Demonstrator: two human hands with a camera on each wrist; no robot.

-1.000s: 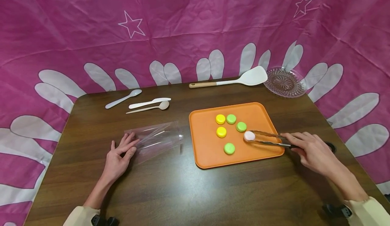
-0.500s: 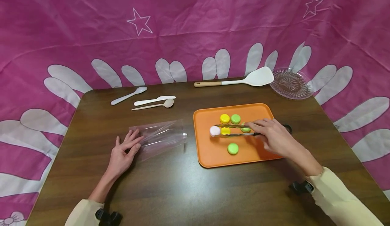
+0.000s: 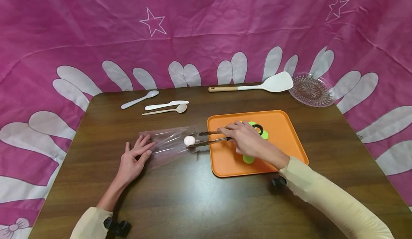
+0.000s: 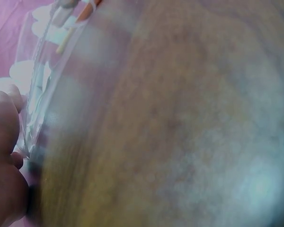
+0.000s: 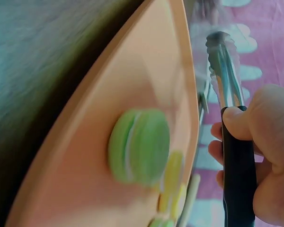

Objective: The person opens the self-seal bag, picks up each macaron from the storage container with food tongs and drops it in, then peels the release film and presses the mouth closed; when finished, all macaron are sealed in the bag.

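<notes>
My right hand grips metal tongs with a black handle, which shows plainly in the right wrist view. Between the tong tips is a pale pink macaron, overlapping the right end of a clear plastic bag. On the bag's left end rests my left hand, fingers extended and slightly spread, thumb near the index finger. In the left wrist view the bag's film stands up beside the fingers. Under my right hand lies an orange tray. Green macarons and yellow macarons on it are partly hidden.
Toward the back left lie a white spoon, a white knife and a beige spoon. A white spatula with a wooden handle lies at the back edge. A clear patterned plate stands at the back right.
My right hand has carried the tongs and the pale pink macaron leftward, from over the tray to the bag's right end. The left hand stays on the bag. The head view has shifted slightly.
</notes>
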